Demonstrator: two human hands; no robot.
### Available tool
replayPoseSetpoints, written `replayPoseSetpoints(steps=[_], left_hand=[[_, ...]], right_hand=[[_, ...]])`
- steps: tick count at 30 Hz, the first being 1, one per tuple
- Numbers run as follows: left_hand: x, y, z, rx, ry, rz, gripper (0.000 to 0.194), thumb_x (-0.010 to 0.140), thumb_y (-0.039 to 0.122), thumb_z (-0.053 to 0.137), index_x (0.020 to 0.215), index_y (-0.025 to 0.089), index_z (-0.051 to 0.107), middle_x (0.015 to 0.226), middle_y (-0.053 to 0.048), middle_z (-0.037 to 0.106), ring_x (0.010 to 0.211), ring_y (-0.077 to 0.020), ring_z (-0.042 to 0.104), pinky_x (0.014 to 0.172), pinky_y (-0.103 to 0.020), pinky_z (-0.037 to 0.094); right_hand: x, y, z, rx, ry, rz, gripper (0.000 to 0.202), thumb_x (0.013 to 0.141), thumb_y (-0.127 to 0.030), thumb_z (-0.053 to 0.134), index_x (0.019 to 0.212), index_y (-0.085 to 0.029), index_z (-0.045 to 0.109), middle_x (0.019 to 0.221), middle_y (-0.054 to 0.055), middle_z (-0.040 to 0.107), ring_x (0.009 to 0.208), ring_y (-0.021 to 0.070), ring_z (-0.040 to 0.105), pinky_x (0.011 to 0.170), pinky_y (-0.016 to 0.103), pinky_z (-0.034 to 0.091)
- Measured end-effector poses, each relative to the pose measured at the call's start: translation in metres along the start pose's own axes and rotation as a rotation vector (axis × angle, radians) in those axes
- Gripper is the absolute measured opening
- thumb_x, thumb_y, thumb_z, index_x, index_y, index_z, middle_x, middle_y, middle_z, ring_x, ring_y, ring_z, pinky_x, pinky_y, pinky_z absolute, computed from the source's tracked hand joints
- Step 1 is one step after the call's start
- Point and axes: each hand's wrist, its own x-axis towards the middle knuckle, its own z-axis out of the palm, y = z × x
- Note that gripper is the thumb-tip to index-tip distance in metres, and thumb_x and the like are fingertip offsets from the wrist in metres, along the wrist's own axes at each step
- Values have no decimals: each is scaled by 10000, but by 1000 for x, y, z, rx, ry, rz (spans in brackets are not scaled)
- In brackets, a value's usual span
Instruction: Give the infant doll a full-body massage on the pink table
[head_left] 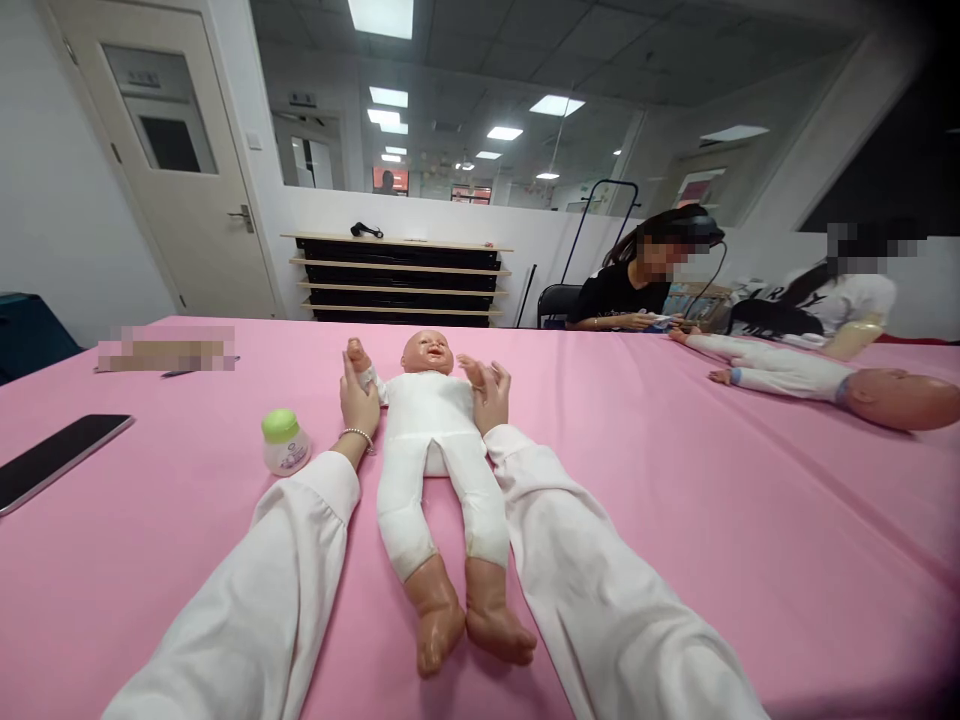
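A baby doll (431, 410) with a white cloth body lies on its back on the pink table. Its head points away from me and its bare brown feet point toward me. At the doll's arm on the left, my left hand (360, 402), with a beaded bracelet at the wrist, is closed around the forearm just below the small hand. On the other side my right hand (492, 396) is closed on the doll's other arm, fingers bent near its hand. Both doll arms are raised beside the head. A white jar with a green lid (285, 442) stands left of my left wrist.
A dark phone (64, 455) lies at the left on the pink tabletop (637, 480). Farther back on that side is a blurred-out item (166, 350). A second doll (825, 380) lies at the right, near two seated people. Black shelving (401, 275) stands behind the table.
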Motion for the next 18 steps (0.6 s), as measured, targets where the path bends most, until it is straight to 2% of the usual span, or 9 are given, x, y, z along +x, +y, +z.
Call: replayPoseSetpoints(steps=[3, 5, 8, 13, 18], left_hand=[[6, 3, 11, 147, -64, 149, 690, 805, 142, 431, 1436, 193, 156, 1233, -130, 485, 1099, -258, 465, 912, -403, 397], [8, 5, 18, 246, -147, 255, 620, 808, 125, 417, 1405, 219, 276, 1198, -117, 503, 1059, -254, 462, 891, -402, 395], [8, 9, 22, 394, -267, 376, 524, 837, 123, 386, 1321, 321, 423, 1228, -82, 488, 1062, -263, 429, 853, -413, 383], [6, 17, 20, 519, -350, 430, 473, 866, 187, 401, 1290, 392, 443, 1258, -77, 455, 1072, -283, 388, 822, -419, 363], [5, 16, 18, 517, -383, 416, 482, 862, 179, 396, 1297, 385, 437, 1254, -87, 456, 1074, -283, 385, 836, -428, 362]], right_hand=[[1, -2, 5, -128, -133, -203, 426, 808, -90, 400, 1176, -241, 552, 1293, 101, 335, 1225, 235, 363, 1003, 436, 357], [3, -3, 4, -202, -188, -282, 409, 835, -111, 406, 1173, -281, 562, 1307, 88, 337, 1229, 245, 350, 1002, 455, 347], [4, -5, 2, -275, -289, -353, 401, 857, -135, 415, 1173, -333, 564, 1299, 72, 377, 1225, 241, 348, 1001, 459, 338], [6, -14, -1, -295, -399, -398, 344, 861, -194, 465, 1157, -329, 578, 1316, 63, 406, 1250, 239, 322, 1023, 470, 293], [5, -14, -1, -242, -402, -395, 355, 856, -175, 459, 1154, -332, 573, 1294, 42, 441, 1232, 220, 342, 1039, 454, 267]])
